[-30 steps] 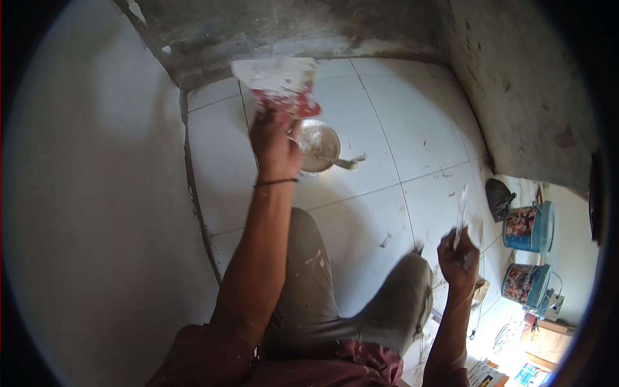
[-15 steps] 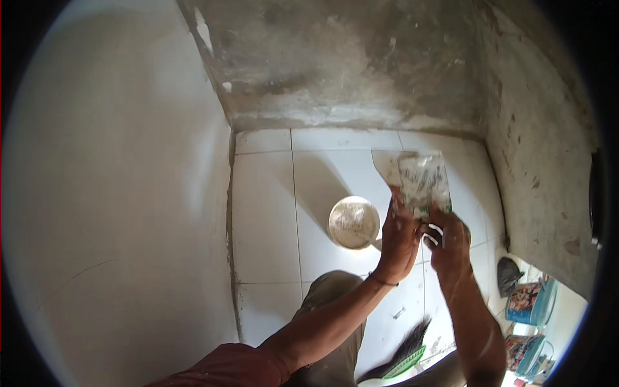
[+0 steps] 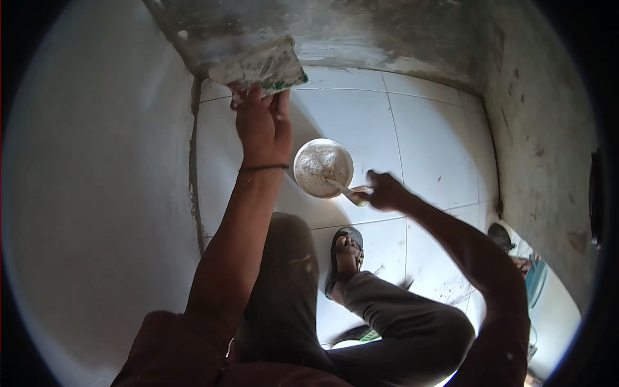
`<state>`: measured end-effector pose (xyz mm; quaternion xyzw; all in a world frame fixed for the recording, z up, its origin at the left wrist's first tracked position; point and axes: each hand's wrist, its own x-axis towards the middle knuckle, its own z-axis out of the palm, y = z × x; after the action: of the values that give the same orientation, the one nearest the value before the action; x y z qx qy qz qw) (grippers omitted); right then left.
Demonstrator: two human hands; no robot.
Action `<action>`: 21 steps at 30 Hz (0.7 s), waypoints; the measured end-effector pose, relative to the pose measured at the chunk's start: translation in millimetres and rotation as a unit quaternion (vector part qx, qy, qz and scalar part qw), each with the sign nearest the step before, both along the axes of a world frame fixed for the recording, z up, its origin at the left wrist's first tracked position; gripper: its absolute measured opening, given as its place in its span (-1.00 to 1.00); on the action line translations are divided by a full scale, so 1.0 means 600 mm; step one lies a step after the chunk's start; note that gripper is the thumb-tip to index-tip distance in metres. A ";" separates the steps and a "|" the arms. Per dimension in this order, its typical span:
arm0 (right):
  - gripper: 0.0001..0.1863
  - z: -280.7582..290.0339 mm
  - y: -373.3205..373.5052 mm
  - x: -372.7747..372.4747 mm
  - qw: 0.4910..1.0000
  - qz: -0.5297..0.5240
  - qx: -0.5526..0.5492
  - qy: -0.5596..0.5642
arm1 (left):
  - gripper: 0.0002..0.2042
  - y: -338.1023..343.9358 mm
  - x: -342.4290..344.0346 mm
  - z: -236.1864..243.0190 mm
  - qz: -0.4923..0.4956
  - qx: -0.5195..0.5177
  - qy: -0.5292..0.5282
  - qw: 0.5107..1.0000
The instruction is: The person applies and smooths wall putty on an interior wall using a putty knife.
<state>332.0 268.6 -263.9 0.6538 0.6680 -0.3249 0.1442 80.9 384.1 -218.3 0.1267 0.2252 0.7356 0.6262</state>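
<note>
While left grip [image 3: 261, 122] clamps a trowel [image 3: 264, 64] upper centre, right grip [image 3: 382, 191] pinches a spatula [image 3: 345, 189] in the bowl [image 3: 322, 168].

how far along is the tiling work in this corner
Done: white floor tiles and a white wall tile panel are laid. In hand: the left hand holds a flat paste-smeared board near the rough grey wall, and the right hand grips a tool handle in the round bowl of grey paste. Left: the grey wall is bare, and the dark vertical corner joint looks unfilled.
</note>
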 end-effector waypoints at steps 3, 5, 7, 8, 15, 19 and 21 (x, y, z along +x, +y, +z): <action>-0.24 -0.099 -0.013 -0.058 0.996 0.005 0.047 0.072 | -0.61 -0.043 -0.031 -0.018 -0.006 -0.131 0.039 0.991; -0.50 -0.124 -0.014 -0.083 0.994 0.083 0.066 -0.025 | -0.55 -0.067 -0.042 -0.037 0.000 -0.175 0.045 0.984; -0.72 -0.109 -0.001 -0.087 0.965 0.207 0.120 -0.106 | -0.49 -0.091 -0.049 -0.061 -0.018 -0.250 0.050 0.967; -0.81 -0.090 0.011 -0.081 0.948 0.250 0.156 -0.120 | -0.45 -0.103 -0.052 -0.073 -0.026 -0.249 0.060 0.966; -0.88 0.024 0.111 -0.059 0.926 0.330 0.148 -0.110 | -0.45 -0.129 -0.066 -0.162 -0.024 -0.304 0.083 0.949; -0.61 -0.051 0.128 -0.098 0.899 0.351 0.237 -0.114 | -0.42 -0.124 -0.052 -0.179 -0.052 -0.327 0.056 0.942; -0.60 -0.077 0.130 -0.096 0.929 0.342 0.119 -0.079 | -0.44 -0.128 -0.045 -0.178 -0.062 -0.350 0.039 0.934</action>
<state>274.6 346.7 -310.1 0.4211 0.8716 -0.1214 0.2198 54.2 307.2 -325.0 -0.0580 0.4840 0.5646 0.6660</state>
